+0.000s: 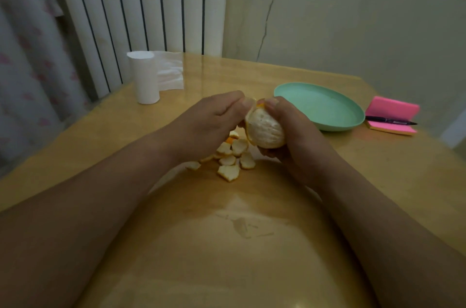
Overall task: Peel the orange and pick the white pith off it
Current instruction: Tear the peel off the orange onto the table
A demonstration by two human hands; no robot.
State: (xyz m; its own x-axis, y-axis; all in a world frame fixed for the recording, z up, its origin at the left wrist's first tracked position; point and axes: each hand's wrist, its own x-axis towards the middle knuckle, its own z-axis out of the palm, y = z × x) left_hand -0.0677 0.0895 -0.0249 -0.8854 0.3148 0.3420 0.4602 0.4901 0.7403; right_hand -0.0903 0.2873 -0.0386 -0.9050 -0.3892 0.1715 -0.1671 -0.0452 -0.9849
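the right grip (pixel 295 131) curls round the orange (pixel 266 131), whose near side is bare and pale with pith. the left grip (pixel 214 121) pinches a peel flap (pixel 249 103) at the fruit's top, touching the right grip's thumb. loose peel pieces (pixel 232 156) lie on the desk (pixel 227 244) just beneath both grips. a green plate (pixel 315 105) sits near the right grip's outer side, pink sticky notes (pixel 393 108) and a pen (pixel 390 121) beyond it. a tissue roll (pixel 145 78) stands well apart, past the left grip.

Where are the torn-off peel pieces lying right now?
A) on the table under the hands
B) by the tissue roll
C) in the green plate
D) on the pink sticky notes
A: the peel pieces lie heaped on the table just below the held orange; the green plate shows none.
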